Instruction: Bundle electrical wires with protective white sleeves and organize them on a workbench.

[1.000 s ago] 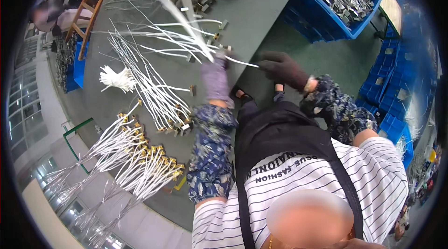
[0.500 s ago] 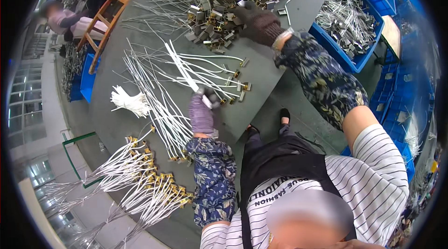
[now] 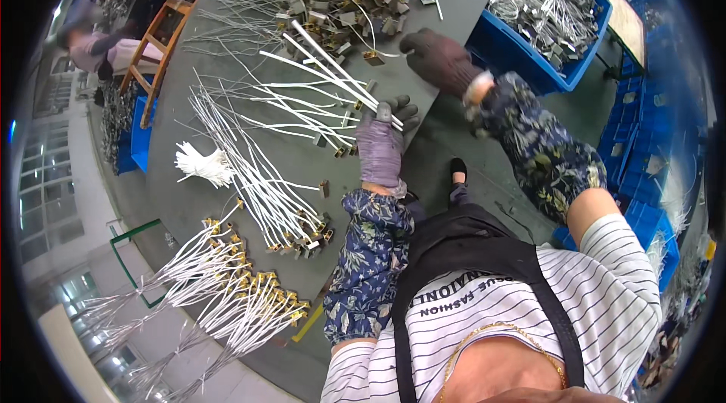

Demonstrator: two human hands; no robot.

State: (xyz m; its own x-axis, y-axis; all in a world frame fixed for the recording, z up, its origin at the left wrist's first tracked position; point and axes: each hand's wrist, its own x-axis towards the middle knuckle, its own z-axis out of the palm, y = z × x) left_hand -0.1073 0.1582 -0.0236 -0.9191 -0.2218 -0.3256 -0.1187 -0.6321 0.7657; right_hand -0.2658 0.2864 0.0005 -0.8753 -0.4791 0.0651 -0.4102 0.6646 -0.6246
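My left hand [image 3: 387, 127], in a grey-purple glove, is closed around a few stiff white tubes [image 3: 336, 74] that point away to the far left. Beneath and beside them lie white-sleeved wires [image 3: 302, 110] with small metal ends. My right hand [image 3: 442, 63], in a dark brown glove, is by the table's right edge with its fingers curled. A white wire with a metal block [image 3: 373, 58] ends close to those fingertips; whether they pinch it is hidden. Beyond is the heap of grey metal blocks [image 3: 355, 21] with thin wires.
A bundle of white-sleeved wires [image 3: 253, 176] and a tied bunch of short white tubes [image 3: 206, 165] lie at left. Nearer are wires with yellowish ends [image 3: 249, 289]. Blue bins [image 3: 560, 74] with wired parts stand right; a wooden frame [image 3: 151, 63] and another person [image 3: 98, 51] are far left.
My left hand has moved right with the white tubes. My right hand has come out of the heap toward the table edge. Metal-ended wires now show at the left bundle's near end.
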